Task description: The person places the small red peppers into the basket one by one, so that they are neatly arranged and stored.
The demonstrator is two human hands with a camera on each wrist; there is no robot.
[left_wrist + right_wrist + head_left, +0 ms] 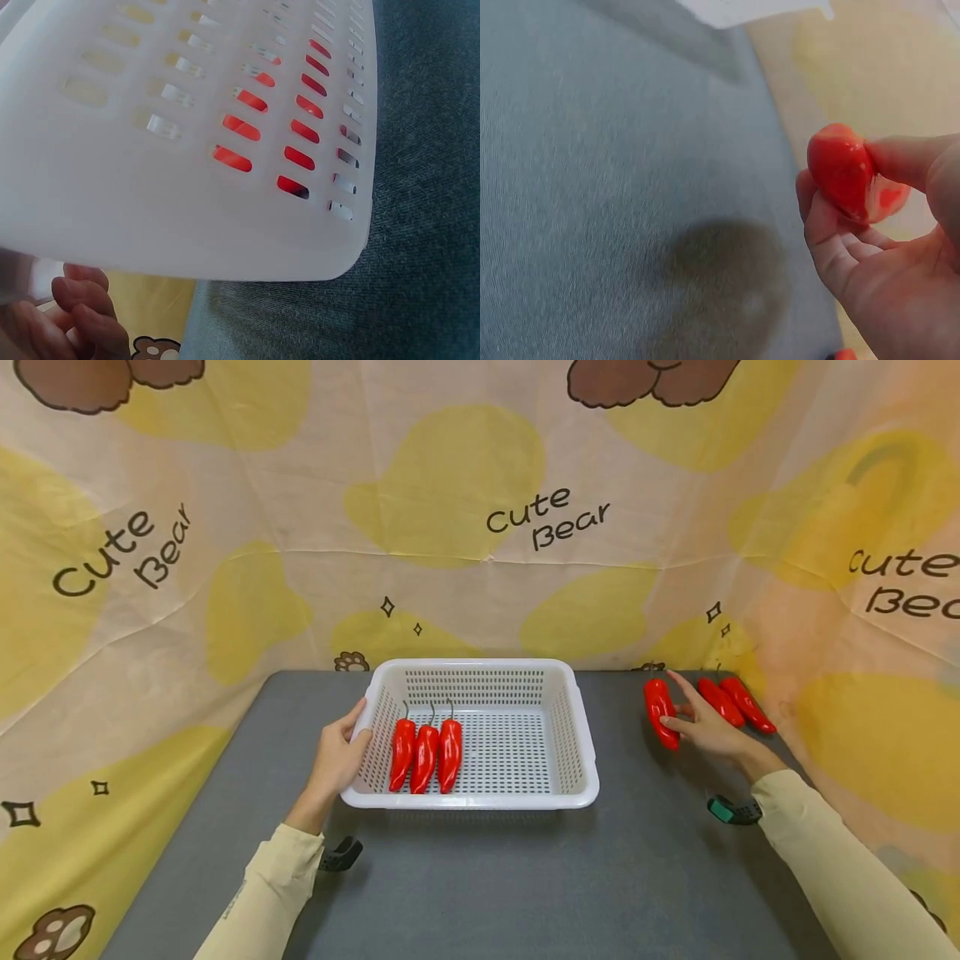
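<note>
My right hand (pixel 708 727) pinches a red chili pepper (pixel 660 713) between thumb and fingers, at the right side of the table. In the right wrist view the pepper (pixel 841 171) is seen end-on, raised over the table with a shadow below. My left hand (pixel 339 760) grips the left rim of a white plastic basket (pixel 480 802). Three red peppers, among them a middle one (pixel 424 760), lie side by side in the basket's left part, stems toward the back. Through slots in the basket wall (pixel 150 217), red shows in the left wrist view.
Two more red peppers, one nearer (pixel 722 702) and one at the outer edge (pixel 747 705), lie just beyond my right hand at the table's back right. The grey table (pixel 480 885) meets a printed cloth (pixel 450 485) at its back and sides.
</note>
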